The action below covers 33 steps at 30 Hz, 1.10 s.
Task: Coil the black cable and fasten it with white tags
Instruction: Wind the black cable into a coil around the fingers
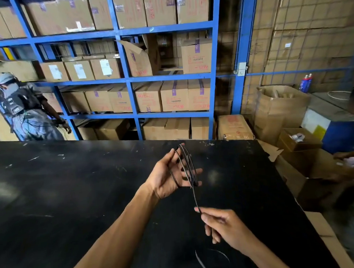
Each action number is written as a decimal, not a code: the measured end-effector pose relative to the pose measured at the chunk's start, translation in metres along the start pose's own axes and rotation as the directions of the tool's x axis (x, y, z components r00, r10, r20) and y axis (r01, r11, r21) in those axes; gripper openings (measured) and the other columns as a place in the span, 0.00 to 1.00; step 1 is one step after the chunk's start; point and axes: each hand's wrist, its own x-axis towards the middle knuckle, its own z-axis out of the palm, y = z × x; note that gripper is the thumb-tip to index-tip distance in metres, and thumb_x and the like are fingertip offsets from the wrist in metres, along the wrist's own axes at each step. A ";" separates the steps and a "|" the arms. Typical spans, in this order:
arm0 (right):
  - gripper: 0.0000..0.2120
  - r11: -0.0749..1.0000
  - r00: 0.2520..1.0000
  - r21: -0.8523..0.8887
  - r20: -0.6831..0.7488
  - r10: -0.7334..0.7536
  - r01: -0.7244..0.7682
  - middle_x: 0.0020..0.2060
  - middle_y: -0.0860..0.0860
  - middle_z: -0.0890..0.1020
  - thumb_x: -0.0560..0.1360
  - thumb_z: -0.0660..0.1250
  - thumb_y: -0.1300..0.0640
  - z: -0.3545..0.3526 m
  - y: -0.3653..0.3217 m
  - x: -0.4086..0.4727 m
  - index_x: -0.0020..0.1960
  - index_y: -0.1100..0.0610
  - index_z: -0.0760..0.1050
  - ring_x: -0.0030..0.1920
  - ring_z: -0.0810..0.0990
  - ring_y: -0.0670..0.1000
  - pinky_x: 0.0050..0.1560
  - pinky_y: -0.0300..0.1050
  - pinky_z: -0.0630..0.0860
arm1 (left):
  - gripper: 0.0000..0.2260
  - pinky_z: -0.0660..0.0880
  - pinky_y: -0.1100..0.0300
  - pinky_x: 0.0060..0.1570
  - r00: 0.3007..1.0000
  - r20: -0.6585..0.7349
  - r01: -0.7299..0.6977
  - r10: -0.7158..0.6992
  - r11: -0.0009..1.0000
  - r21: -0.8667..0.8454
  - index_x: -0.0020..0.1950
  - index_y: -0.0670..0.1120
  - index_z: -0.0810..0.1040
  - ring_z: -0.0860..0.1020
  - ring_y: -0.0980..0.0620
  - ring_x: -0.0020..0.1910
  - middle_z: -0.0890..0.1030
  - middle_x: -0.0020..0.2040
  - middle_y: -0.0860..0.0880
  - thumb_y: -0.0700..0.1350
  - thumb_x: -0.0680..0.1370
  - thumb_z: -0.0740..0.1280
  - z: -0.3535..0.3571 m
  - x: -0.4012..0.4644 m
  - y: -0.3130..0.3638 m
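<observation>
1. The left hand [170,175] is holding its fingers spread and its palm turned up, and the black cable [187,168] is lying in several loops around those fingers, raised above the black table [73,200].
2. The right hand [219,223] is pinching the free run of cable between thumb and forefinger, its other fingers curling loosely; it is sitting nearer the body than the left hand and a little to its right.
3. Between the two hands the cable is running nearly straight and looks taut, so the step in hand appears to be winding another turn.
4. To wind well, the right hand should be carrying the cable over the far side of the left fingers and back under, laying each turn just beside the last one, not across it.
5. The left fingers should be staying spread, since closing them would likely be letting the loops slide together or slip off.
6. More cable seems to be trailing on the table below the right hand, faint against the dark top; the pinch should be sliding along it, not dragging it.
7. No white tags are showing anywhere near either hand, so fastening is probably still some way off.
</observation>
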 end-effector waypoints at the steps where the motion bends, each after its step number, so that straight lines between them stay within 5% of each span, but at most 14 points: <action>1: 0.12 0.999 1.000 -0.035 0.004 0.017 -0.017 0.33 0.53 0.80 0.82 0.67 0.54 0.002 0.007 0.000 0.63 0.47 0.83 0.29 0.73 0.48 0.36 0.45 0.78 | 0.20 0.63 0.22 0.62 1.000 0.029 0.013 -0.013 1.000 0.002 0.63 0.51 0.82 0.69 0.25 0.69 0.73 0.71 0.45 0.57 0.82 0.55 0.004 -0.002 0.002; 4: 0.10 0.980 0.998 -0.188 -0.014 0.058 -0.059 0.30 0.50 0.75 0.82 0.66 0.49 -0.007 0.013 0.012 0.54 0.47 0.87 0.32 0.73 0.46 0.36 0.43 0.76 | 0.21 0.62 0.23 0.62 0.973 0.195 0.112 -0.122 0.992 0.059 0.74 0.57 0.72 0.64 0.23 0.71 0.67 0.78 0.47 0.58 0.83 0.52 0.013 -0.011 0.004; 7: 0.17 0.944 0.996 -0.319 -0.064 0.061 -0.078 0.29 0.54 0.78 0.75 0.71 0.41 -0.033 -0.004 0.034 0.44 0.55 0.87 0.32 0.74 0.49 0.32 0.53 0.77 | 0.22 0.58 0.25 0.65 0.892 0.286 0.264 -0.350 0.917 0.299 0.79 0.61 0.59 0.56 0.21 0.73 0.57 0.82 0.48 0.60 0.84 0.46 0.019 -0.022 0.002; 10: 0.19 0.853 0.993 -0.517 -0.120 0.013 -0.073 0.35 0.58 0.86 0.70 0.75 0.38 -0.064 -0.045 0.057 0.39 0.55 0.85 0.33 0.81 0.54 0.33 0.54 0.79 | 0.24 0.55 0.26 0.68 0.769 0.238 0.407 -0.594 0.741 0.534 0.80 0.58 0.59 0.52 0.19 0.73 0.54 0.82 0.48 0.60 0.84 0.44 0.021 -0.028 -0.007; 13: 0.16 0.774 0.988 -0.630 -0.149 -0.045 -0.060 0.33 0.55 0.86 0.65 0.78 0.37 -0.086 -0.093 0.069 0.37 0.50 0.85 0.33 0.84 0.54 0.33 0.48 0.79 | 0.23 0.51 0.24 0.69 0.708 0.126 0.510 -0.695 0.626 0.591 0.77 0.56 0.67 0.55 0.22 0.73 0.66 0.78 0.52 0.60 0.84 0.50 0.010 -0.025 -0.020; 16: 0.15 0.751 0.982 -0.660 -0.126 -0.141 0.023 0.32 0.52 0.85 0.68 0.76 0.37 -0.088 -0.129 0.064 0.37 0.49 0.85 0.31 0.83 0.49 0.32 0.41 0.77 | 0.20 0.51 0.23 0.69 0.804 0.052 0.481 -0.592 0.700 0.528 0.64 0.56 0.80 0.67 0.28 0.67 0.82 0.61 0.53 0.59 0.83 0.52 -0.008 -0.019 -0.025; 20: 0.15 0.802 0.971 -0.586 -0.108 -0.213 0.111 0.27 0.49 0.77 0.79 0.67 0.43 -0.068 -0.130 0.038 0.40 0.49 0.85 0.28 0.77 0.44 0.33 0.43 0.78 | 0.22 0.57 0.24 0.69 0.958 -0.006 0.277 -0.285 0.923 0.266 0.71 0.49 0.75 0.72 0.29 0.63 0.78 0.68 0.42 0.57 0.83 0.53 -0.029 -0.013 -0.017; 25: 0.15 0.943 0.995 -0.316 0.032 -0.099 0.104 0.28 0.48 0.73 0.84 0.62 0.48 -0.030 -0.072 0.013 0.48 0.53 0.84 0.29 0.73 0.45 0.32 0.44 0.77 | 0.19 0.60 0.23 0.65 1.000 0.008 -0.002 0.001 1.000 0.025 0.60 0.51 0.82 0.72 0.24 0.65 0.80 0.62 0.43 0.55 0.83 0.54 -0.016 -0.008 -0.004; 29: 0.16 0.968 0.984 -0.251 0.178 0.018 0.028 0.32 0.51 0.76 0.84 0.59 0.45 -0.012 -0.036 0.004 0.53 0.49 0.84 0.30 0.72 0.45 0.37 0.44 0.78 | 0.21 0.61 0.23 0.65 0.995 0.096 0.006 -0.003 1.000 -0.028 0.67 0.52 0.79 0.66 0.22 0.69 0.74 0.73 0.44 0.57 0.84 0.53 0.009 -0.010 0.000; 33: 0.25 0.911 0.994 -0.412 0.087 0.067 -0.025 0.28 0.49 0.75 0.78 0.62 0.33 -0.022 -0.021 0.013 0.45 0.52 0.86 0.29 0.74 0.45 0.38 0.47 0.76 | 0.21 0.64 0.26 0.63 0.956 0.254 0.139 -0.149 0.989 0.058 0.78 0.60 0.64 0.62 0.22 0.71 0.62 0.80 0.48 0.59 0.84 0.50 0.024 -0.017 0.000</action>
